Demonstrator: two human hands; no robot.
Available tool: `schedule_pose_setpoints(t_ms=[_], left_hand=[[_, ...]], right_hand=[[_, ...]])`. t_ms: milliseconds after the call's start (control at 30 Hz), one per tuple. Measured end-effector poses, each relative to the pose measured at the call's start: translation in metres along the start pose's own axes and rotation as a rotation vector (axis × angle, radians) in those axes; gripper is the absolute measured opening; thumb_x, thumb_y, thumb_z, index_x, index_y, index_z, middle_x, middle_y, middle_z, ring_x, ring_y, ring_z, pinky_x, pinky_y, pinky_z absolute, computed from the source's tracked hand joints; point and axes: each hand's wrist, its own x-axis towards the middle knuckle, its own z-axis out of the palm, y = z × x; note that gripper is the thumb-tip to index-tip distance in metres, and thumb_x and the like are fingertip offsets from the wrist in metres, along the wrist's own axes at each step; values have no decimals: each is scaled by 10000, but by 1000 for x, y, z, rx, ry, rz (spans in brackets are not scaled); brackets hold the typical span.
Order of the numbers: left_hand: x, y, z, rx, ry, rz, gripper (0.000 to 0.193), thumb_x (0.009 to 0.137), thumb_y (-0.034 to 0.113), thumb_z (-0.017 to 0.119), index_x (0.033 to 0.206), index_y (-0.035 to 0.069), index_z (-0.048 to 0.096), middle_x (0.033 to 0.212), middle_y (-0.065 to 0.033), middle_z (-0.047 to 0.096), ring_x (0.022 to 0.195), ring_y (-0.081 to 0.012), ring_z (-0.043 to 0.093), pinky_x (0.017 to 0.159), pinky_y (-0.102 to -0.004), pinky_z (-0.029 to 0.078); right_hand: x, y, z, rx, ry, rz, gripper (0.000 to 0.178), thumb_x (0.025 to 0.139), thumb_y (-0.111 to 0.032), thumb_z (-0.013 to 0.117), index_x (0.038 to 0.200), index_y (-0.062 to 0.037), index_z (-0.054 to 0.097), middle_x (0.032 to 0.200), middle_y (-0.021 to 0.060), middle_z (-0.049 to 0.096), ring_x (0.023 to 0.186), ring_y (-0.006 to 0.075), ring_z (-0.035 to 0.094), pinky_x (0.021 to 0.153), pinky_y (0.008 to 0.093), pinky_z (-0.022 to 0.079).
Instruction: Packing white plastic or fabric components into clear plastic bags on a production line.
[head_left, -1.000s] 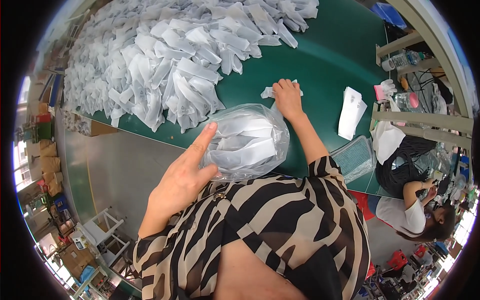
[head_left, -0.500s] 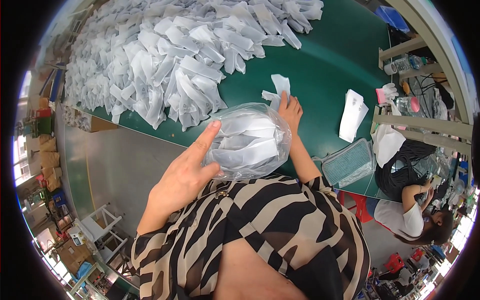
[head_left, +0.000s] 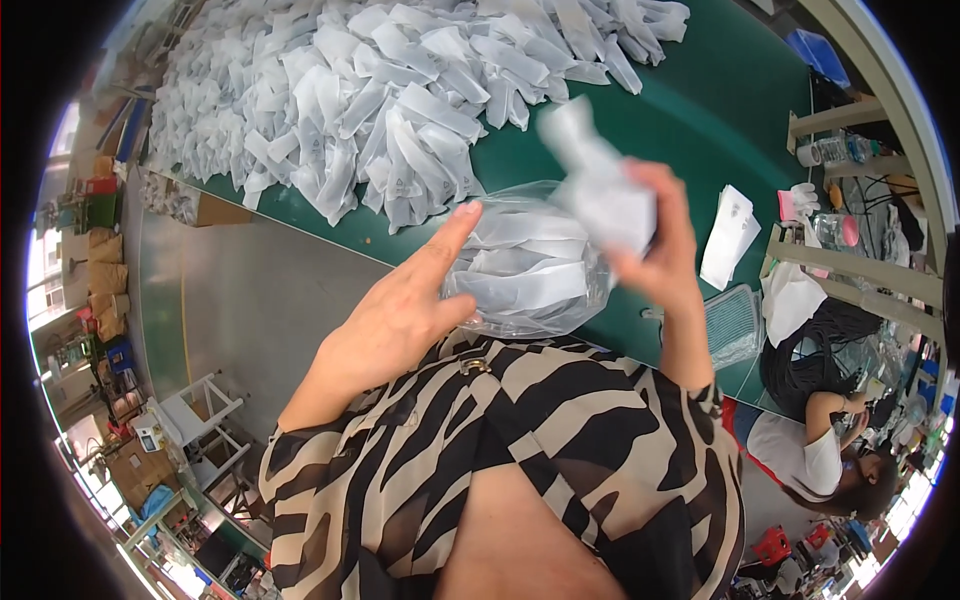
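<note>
A clear plastic bag (head_left: 478, 318) with several white frosted packets (head_left: 530, 285) inside lies at the near table edge, against my front. My left hand (head_left: 400, 310) holds it at its left side, index finger and thumb along the rim; the other fingers are hidden. Over the bag's right side, my right hand (head_left: 668, 235) is closed round a few white frosted packets (head_left: 605, 195), blurred by motion. Beyond the bag spreads a large heap of similar packets (head_left: 330, 100).
The green table (head_left: 670, 130) bears a small stack of white packets (head_left: 729, 235) and a grey-blue mesh pouch (head_left: 735, 325) on the right. A shelf frame (head_left: 845, 275) stands beyond, with black cable coils (head_left: 810, 350). A seated person (head_left: 800, 455) is at lower right.
My right hand has lifted the packets off the table and brought them nearer, over the bag's right side. My left hand keeps its hold on the bag. The view has shifted slightly.
</note>
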Motion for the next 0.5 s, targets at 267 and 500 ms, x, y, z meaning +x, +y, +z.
schedule_pose_setpoints(t_ms=[267,500], left_hand=[[-1,-1,-6,50,39,89,143,749,40,707,799,-13,585,1543,-288,327,1391,-419,421,1064,-422,455],[-11,-5,-6,73,51,101,160,749,43,713,787,-8,567,1501,-251,418,1357,-396,472,1018,-416,496]], right_hand=[[-3,-32,38,-608,-647,-88,735,749,-193,808,1409,-130,490,1255,168,517,1098,342,562,936,444,457],[8,-82,6,-918,-809,-20,639,767,-224,773,1328,-44,526,973,120,598,912,294,593,941,451,428]])
